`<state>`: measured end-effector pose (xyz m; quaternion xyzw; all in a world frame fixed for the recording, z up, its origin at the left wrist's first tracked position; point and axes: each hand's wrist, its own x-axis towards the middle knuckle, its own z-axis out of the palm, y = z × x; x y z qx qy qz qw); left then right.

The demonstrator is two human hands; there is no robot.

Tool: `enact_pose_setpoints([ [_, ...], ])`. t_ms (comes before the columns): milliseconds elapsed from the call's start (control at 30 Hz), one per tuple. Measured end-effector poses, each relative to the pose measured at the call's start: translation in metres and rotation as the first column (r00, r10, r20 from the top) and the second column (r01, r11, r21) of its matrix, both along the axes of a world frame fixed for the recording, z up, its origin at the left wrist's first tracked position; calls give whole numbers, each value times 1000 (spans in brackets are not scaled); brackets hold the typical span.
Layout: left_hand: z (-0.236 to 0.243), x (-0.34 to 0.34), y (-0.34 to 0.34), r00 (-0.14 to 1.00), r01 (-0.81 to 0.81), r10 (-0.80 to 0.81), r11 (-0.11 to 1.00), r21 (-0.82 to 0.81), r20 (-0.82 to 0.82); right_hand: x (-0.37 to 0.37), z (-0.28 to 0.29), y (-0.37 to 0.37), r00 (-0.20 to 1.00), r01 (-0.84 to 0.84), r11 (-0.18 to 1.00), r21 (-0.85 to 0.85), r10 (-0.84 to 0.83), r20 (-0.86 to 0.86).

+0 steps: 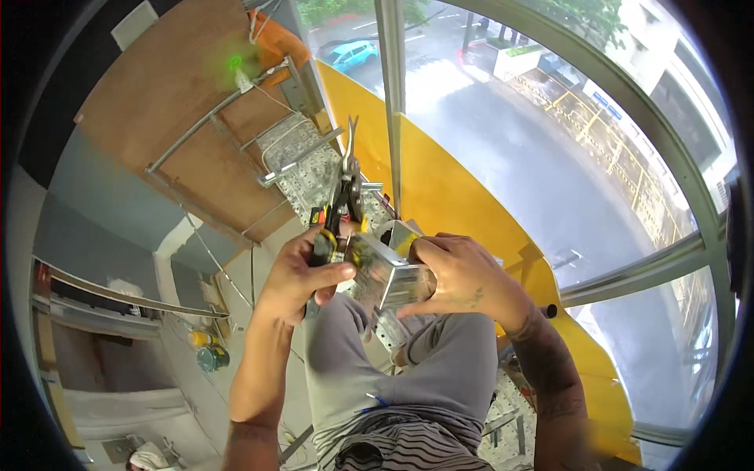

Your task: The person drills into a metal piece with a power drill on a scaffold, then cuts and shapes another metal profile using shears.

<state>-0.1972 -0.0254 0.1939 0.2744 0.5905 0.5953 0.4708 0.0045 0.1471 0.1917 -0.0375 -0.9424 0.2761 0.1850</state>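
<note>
My left hand (294, 275) is closed around the yellow and black handles of a pair of tin snips (345, 184). The blades point up and away from me, slightly parted, with nothing between them. A shiny folded piece of sheet metal (402, 279) is held over my lap by my right hand (467, 275). The right fingers wrap its far right side and the thumb presses its near edge. My left thumb reaches close to the metal's left side; whether it touches I cannot tell. The lower parts of the snips' handles are hidden in my left palm.
Ahead is a perforated metal platform (302, 179) with a metal bar (302, 157) over it. A yellow panel (479, 200) runs along the window frame (390, 94) on the right. At lower left, a yellow and green object (210, 355) rests on the floor.
</note>
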Motion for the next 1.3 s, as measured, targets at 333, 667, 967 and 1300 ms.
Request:
enact_pose_setpoints([
  [333,58,-24,-9,935,184,-227,967,-175,-273,-16,0,-31,951,-222,846,-485,297,82],
  [667,103,-34,-4,865,226,-305,946,-232,-399,-14,28,-48,999,-9,979,-206,2,-37],
  [967,136,-31,-2,702,108,-223,972,-209,-676,-25,37,-50,988,153,919,-363,-143,53],
  [1300,130,-34,8,534,66,-136,991,-119,-835,-33,20,-53,970,223,845,-487,-242,24],
])
